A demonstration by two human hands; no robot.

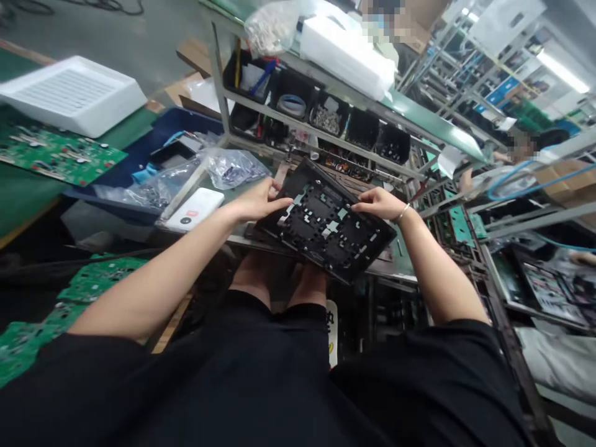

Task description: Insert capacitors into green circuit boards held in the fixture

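Note:
Between my two hands is a flat black rectangular fixture plate point(326, 226) with many cut-outs, through which light patches show. It is tilted, its right end lower than its left. My left hand point(261, 200) grips the upper left edge, thumb on top and fingers curled over the side. On the upper right edge, my right hand point(378, 203) holds it with the thumb and fingers closed on the rim; a bracelet circles that wrist. Below the plate lies the bench surface point(400, 264), largely covered by it. A white power bank or similar device point(196, 208) lies left of my left hand.
A clear plastic bag point(235, 167) lies by a blue bin point(162, 124) on the left. Green circuit boards point(60, 155) and a white foam tray point(74, 93) are further left. Ahead, a shelf holds black parts bins point(328, 115). A metal rail point(507, 323) runs along the right.

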